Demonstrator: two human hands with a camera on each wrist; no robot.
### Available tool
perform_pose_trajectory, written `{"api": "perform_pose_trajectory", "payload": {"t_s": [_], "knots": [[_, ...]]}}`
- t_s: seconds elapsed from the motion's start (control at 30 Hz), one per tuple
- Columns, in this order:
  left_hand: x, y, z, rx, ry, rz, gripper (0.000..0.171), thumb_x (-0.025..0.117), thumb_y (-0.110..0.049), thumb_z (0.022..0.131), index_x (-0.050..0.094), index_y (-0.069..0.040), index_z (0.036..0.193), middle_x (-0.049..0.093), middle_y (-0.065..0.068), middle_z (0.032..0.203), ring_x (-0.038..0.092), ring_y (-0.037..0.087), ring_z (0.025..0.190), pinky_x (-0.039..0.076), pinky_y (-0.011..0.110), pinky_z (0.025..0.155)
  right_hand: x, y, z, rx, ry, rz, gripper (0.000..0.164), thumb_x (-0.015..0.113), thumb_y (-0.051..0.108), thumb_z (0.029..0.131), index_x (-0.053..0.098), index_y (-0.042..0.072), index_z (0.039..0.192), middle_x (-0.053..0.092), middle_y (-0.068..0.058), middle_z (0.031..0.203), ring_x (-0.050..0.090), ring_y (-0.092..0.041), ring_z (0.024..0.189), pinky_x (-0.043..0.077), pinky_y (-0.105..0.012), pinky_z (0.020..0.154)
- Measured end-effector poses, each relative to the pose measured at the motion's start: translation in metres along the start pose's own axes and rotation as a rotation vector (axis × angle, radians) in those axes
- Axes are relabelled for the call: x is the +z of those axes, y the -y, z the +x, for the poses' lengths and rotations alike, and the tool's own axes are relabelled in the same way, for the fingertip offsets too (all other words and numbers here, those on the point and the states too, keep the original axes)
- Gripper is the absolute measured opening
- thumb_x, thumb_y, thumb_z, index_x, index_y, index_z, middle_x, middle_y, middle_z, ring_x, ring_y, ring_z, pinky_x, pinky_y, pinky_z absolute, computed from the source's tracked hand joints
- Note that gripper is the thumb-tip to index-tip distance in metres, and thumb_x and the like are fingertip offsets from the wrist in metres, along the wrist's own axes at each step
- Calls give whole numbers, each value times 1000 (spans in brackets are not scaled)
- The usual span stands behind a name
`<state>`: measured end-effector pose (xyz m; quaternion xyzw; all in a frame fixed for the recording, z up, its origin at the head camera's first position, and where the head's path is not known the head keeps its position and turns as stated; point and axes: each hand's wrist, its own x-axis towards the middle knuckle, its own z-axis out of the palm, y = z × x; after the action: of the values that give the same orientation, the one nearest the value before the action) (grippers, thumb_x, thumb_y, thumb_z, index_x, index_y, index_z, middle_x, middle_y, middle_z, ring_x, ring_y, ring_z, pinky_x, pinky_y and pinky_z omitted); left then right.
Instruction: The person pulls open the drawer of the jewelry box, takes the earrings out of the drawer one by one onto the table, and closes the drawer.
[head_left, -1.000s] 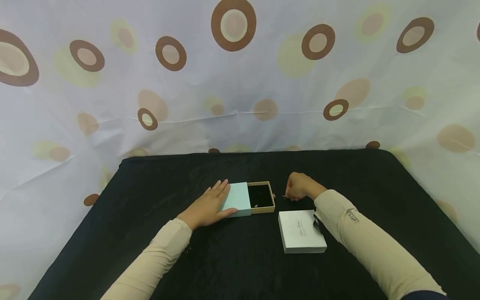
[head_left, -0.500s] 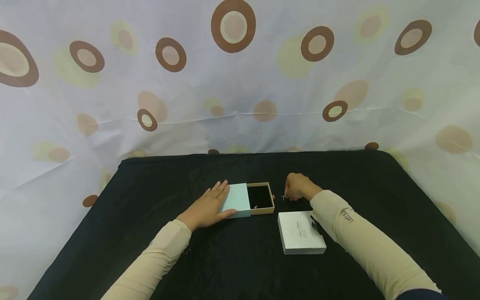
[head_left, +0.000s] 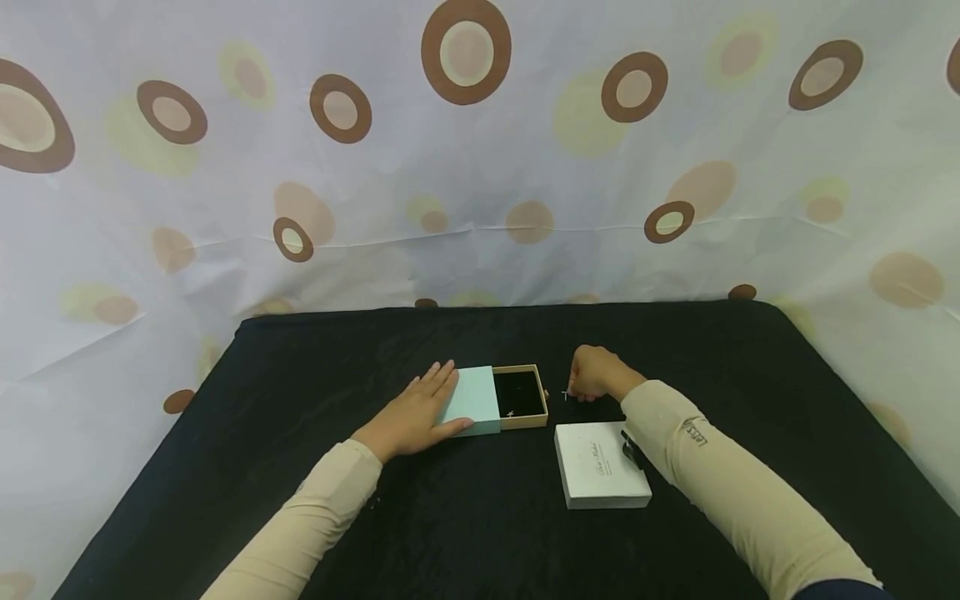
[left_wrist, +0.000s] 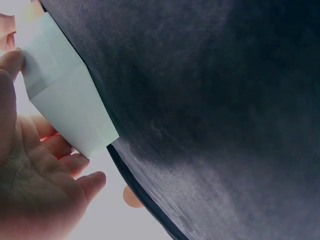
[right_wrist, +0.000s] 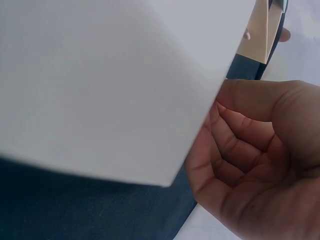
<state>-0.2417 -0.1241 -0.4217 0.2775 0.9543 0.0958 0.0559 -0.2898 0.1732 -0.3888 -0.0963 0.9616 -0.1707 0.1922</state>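
Box cover (head_left: 477,393): plain pale blue; drawer (head_left: 525,422) to its right tan, lining (head_left: 516,387) black; white box (head_left: 600,467), right of and nearer than the box cover, printed in dark script. Tablecloth (head_left: 480,517) beneath the box cover plain black; backdrop (head_left: 390,42) behind it whitish with brown rings, tan ovals and yellow-green spots. Left sleeve (head_left: 307,517), to the left of the box cover and nearer, beige; right sleeve (head_left: 738,479), to its right, beige with dark lettering.

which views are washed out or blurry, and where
Left wrist: backdrop past the left hand blown out to white, black cloth hazy grey in places; right wrist: white box looks soft along its lower edge; head: light fairly even, but the item at the right hand too small to make out.
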Motion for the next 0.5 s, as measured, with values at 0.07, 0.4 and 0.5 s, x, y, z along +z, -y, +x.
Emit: {"api": "perform_pose_trajectory", "payload": {"t_s": [0.07,0.4,0.5], "knots": [[0,0,0,-1,0,-2,83,45,-59,95,20,-3,152,13,11,160,11,28,147,18,47,117,0,0,0,6,3,5,17,66,5,88,70,3,71,67,-5,66,60,-14,58,49,-30,61],[0,0,0,-2,4,-18,84,46,-58,95,20,-3,152,13,11,160,11,28,147,18,48,116,0,-1,0,21,11,34,19,67,10,89,70,4,71,67,-4,67,58,-11,57,48,-25,56],[0,0,0,-1,4,-19,84,46,-58,95,19,-3,152,13,11,160,11,28,147,18,48,116,1,-2,1,23,12,40,19,66,9,89,70,4,71,66,-4,67,58,-11,57,48,-24,55]]}}
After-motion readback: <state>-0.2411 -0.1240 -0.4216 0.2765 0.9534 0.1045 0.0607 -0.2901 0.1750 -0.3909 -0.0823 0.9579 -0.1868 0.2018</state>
